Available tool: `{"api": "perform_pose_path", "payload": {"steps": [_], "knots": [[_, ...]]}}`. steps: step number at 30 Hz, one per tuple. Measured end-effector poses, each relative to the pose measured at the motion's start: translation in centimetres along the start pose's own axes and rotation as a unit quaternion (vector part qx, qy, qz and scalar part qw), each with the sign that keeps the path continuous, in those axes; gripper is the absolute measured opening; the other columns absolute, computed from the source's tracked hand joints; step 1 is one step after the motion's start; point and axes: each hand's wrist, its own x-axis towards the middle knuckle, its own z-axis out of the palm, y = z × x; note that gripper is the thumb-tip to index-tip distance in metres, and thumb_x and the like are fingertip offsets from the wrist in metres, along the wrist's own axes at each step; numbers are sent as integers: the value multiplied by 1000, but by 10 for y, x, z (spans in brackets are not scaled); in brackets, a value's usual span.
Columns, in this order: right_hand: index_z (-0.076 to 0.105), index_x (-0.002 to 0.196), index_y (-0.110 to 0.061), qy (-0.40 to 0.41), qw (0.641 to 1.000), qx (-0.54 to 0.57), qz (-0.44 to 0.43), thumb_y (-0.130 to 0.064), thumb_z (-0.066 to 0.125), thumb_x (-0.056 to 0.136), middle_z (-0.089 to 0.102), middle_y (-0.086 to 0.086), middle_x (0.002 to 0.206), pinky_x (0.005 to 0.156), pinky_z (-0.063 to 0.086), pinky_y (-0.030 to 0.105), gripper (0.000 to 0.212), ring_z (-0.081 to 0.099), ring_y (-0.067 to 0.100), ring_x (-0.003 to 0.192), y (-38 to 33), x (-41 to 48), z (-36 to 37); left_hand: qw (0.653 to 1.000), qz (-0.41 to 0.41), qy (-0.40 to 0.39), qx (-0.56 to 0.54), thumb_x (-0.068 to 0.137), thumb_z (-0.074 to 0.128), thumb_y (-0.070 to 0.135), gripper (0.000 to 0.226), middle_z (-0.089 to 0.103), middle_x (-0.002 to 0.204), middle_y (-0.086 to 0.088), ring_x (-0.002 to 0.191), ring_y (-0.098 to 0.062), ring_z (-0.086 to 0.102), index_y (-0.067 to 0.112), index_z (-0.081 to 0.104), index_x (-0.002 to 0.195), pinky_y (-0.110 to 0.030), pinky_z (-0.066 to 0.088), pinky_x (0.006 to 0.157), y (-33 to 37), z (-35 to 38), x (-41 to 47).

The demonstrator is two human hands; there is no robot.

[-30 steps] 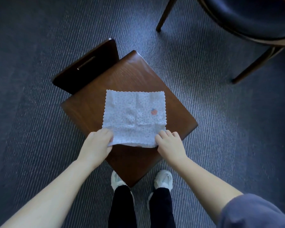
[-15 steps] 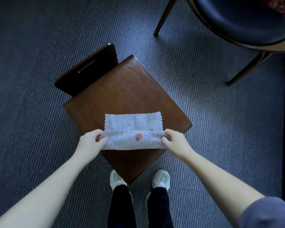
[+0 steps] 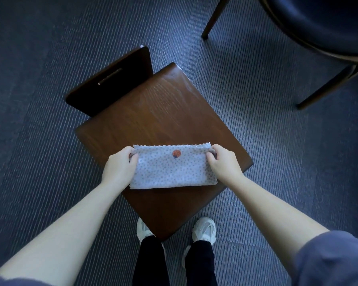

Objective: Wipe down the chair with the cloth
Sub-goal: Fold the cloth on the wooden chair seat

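Folded over since a moment ago, the dotted cloth [image 3: 170, 168] now lies as a doubled rectangle on the near half of the wooden chair seat [image 3: 153, 112], its scalloped edges meeting along the far side where before the upper flap was only halfway across. Both hands have travelled away from the body with that flap. The left hand [image 3: 120, 165] pinches the far left corner between thumb and curled fingers, and the right hand [image 3: 222, 163] does the same at the far right corner, fingers bunched together over the fabric. A small red mark [image 3: 176, 153] shows near the cloth's far edge. The chair's dark backrest [image 3: 110, 81] slants off to the far left. White sneakers [image 3: 204, 229] stand on the ribbed grey carpet [image 3: 277, 162] just beside the seat's near corner. Another chair with a black cushion [image 3: 318, 23] sits at the far right.
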Motion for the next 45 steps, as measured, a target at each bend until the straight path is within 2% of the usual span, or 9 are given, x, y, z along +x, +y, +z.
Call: {"api": "perform_pose_path", "payload": {"steps": [6, 8, 10, 14, 19, 27, 31, 36, 45], "knots": [[40, 76, -19, 52, 997, -45, 32, -31, 47, 98, 54, -1, 68, 53, 34, 34, 27, 50, 20, 64, -4, 7, 11, 998, -21, 48, 28, 99, 47, 27, 13, 58, 74, 1, 67, -21, 57, 17, 50, 91, -30, 38, 53, 0, 12, 6], [45, 88, -19, 68, 995, -64, 45, -34, 48, 98, 57, -2, 75, 57, 37, 34, 18, 55, 23, 72, -5, 7, 11, 997, -32, 60, 28, 98, 50, 27, 9, 62, 80, -1, 72, -22, 60, 18, 50, 97, -32, 43, 56, 1, 11, 5], [49, 106, -19, 100, 991, -88, 33, -33, 52, 97, 59, -3, 90, 65, 42, 34, 16, 57, 22, 83, -7, 5, 9, 995, -33, 85, 45, 96, 57, 27, 21, 63, 101, -3, 86, -22, 62, 17, 50, 113, -34, 48, 65, 4, 7, 0], [57, 118, -13, 199, 951, -195, -138, -21, 68, 83, 58, 6, 116, 76, 44, 40, 38, 58, 27, 102, 0, -9, 18, 972, 110, 145, 150, 86, 70, 26, 55, 50, 130, -9, 120, -27, 50, 10, 46, 133, -43, 45, 95, 2, 10, -15], [45, 141, -10, 124, 914, -280, -267, -25, 52, 86, 38, 11, 154, 109, 34, 53, 57, 34, 31, 143, 9, -23, 46, 919, 259, 57, 291, 91, 57, 35, 77, 19, 161, -16, 149, -30, 19, 3, 24, 152, -52, 29, 115, -4, 38, -26], [27, 154, -21, 45, 892, -328, -307, -42, 35, 98, 19, 1, 163, 117, 17, 59, 61, 13, 29, 150, 10, -12, 75, 898, 293, 25, 327, 100, 25, 41, 68, 1, 164, -13, 151, -27, 3, 5, 9, 155, -53, 18, 119, -7, 63, -11], [25, 155, -25, 66, 884, -341, -313, -48, 33, 99, 15, 0, 163, 118, 8, 59, 61, 10, 28, 151, 13, -1, 85, 891, 304, 30, 335, 99, 24, 47, 72, -1, 164, -11, 151, -25, 0, 6, 5, 155, -53, 13, 120, -14, 73, 0], [24, 154, -30, 94, 880, -335, -324, -53, 31, 98, 15, 0, 163, 118, 8, 61, 61, 11, 28, 151, 12, 23, 75, 901, 285, 59, 322, 96, 23, 52, 76, 1, 164, -12, 151, -26, 1, 7, 7, 155, -53, 10, 120, -12, 67, 20], [12, 157, -25, 131, 910, -334, -209, -54, 25, 97, 4, 5, 165, 117, 0, 63, 67, -1, 29, 151, 18, 39, 43, 932, 190, 103, 290, 96, 18, 57, 78, 0, 164, -13, 151, -26, -2, 7, 5, 155, -55, 5, 120, -32, 47, 28]]}}
